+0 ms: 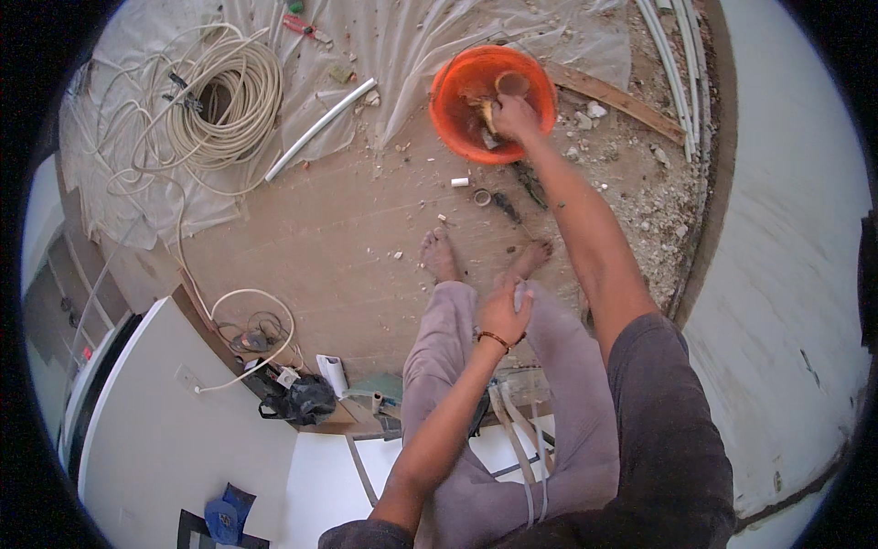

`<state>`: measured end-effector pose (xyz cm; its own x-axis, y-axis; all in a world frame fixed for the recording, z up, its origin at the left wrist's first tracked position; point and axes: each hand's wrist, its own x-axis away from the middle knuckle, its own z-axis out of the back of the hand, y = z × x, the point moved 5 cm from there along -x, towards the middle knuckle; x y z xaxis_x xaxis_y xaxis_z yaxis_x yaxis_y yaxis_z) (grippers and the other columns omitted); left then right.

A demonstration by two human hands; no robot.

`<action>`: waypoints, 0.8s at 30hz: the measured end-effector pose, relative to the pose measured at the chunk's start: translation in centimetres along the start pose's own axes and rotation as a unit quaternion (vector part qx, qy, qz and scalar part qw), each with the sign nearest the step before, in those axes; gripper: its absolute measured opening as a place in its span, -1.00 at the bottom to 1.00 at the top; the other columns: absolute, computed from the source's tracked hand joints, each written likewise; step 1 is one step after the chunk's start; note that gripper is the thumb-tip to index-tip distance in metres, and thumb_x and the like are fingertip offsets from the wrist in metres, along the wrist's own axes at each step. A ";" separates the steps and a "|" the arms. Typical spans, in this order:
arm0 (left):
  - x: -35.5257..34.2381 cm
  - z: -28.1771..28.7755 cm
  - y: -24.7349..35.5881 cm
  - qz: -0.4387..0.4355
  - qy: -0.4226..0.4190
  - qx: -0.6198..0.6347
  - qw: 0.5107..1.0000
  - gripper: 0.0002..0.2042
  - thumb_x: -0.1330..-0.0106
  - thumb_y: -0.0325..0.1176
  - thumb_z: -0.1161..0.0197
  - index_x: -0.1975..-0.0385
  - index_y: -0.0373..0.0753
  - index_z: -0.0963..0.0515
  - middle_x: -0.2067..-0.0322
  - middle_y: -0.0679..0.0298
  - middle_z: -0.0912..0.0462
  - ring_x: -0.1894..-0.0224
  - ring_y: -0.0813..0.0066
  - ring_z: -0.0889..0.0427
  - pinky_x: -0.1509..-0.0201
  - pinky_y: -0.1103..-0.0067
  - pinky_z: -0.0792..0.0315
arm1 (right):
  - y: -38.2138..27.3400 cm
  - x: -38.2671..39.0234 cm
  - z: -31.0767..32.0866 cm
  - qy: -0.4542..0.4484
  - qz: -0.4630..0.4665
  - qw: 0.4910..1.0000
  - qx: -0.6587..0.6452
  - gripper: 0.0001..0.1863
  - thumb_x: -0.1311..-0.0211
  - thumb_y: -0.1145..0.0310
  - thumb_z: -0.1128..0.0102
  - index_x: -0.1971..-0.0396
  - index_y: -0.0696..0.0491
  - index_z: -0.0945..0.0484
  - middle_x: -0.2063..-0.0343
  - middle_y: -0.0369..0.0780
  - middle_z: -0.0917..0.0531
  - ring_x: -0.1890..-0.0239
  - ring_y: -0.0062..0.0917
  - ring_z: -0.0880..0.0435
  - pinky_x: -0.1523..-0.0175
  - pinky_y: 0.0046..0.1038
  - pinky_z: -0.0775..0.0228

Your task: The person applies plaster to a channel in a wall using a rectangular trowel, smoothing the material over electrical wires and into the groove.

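Note:
My right hand (514,117) reaches down inside an orange bucket (443,110). Its fingers are closed around something pale yellowish, perhaps a handle, too small and blurred to name. Just above the hand in the bucket is a round brownish cup-like thing (514,85); whether I touch it cannot be told. Greyish-brown residue lies on the bucket's bottom. My left hand (505,309), with a beaded bracelet at the wrist, lies on my right knee, fingers stretched out and holding nothing.
Near the bucket lie a tape-like ring (482,197), a dark tool (507,207) and a short white pipe piece (460,182). A wooden plank (622,102) and rubble (654,215) are at right. Coiled cable (224,101) and a white pipe (320,130) rest at left.

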<state>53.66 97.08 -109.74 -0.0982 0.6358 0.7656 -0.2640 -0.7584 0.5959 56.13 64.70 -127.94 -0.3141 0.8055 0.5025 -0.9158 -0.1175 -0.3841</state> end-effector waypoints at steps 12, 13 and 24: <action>-2.8 4.8 1.8 0.014 0.026 0.069 0.997 -0.60 -0.33 -0.09 -0.05 0.07 -0.33 -0.46 0.13 -0.09 -0.57 0.07 -0.06 -0.54 0.01 0.27 -0.40 | 2.7 -3.4 -4.0 -0.107 -0.131 0.978 -0.123 -0.26 -0.11 -0.14 0.00 -0.14 0.15 -0.38 -0.02 0.13 -0.50 -0.13 -0.04 -0.45 -0.21 -0.17 -0.26; -2.7 4.5 1.3 0.024 0.030 0.072 0.997 -0.59 -0.32 -0.08 -0.05 0.08 -0.33 -0.46 0.14 -0.09 -0.58 0.07 -0.06 -0.54 0.01 0.27 -0.41 | 1.4 -2.7 -3.2 -0.112 -0.097 0.984 -0.098 -0.23 -0.05 -0.12 -0.07 -0.17 0.13 -0.34 -0.02 0.12 -0.50 -0.11 -0.05 -0.46 -0.19 -0.18 -0.28; -1.4 0.0 -2.8 0.081 0.014 0.090 0.993 -0.56 -0.32 -0.04 -0.08 0.10 -0.35 -0.49 0.17 -0.05 -0.62 0.08 0.07 -0.60 0.02 0.34 -0.45 | -1.7 2.8 5.5 -0.126 -0.018 0.991 0.040 -0.32 0.04 -0.05 -0.23 -0.04 0.05 -0.33 0.06 0.01 -0.57 0.01 -0.11 -0.56 -0.06 -0.21 -0.38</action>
<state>54.52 98.31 -112.46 -0.1531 0.5058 0.8489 -0.0673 -0.8624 0.5017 55.46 63.95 -121.56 -0.3249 0.6398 0.6965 -0.9411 -0.1460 -0.3049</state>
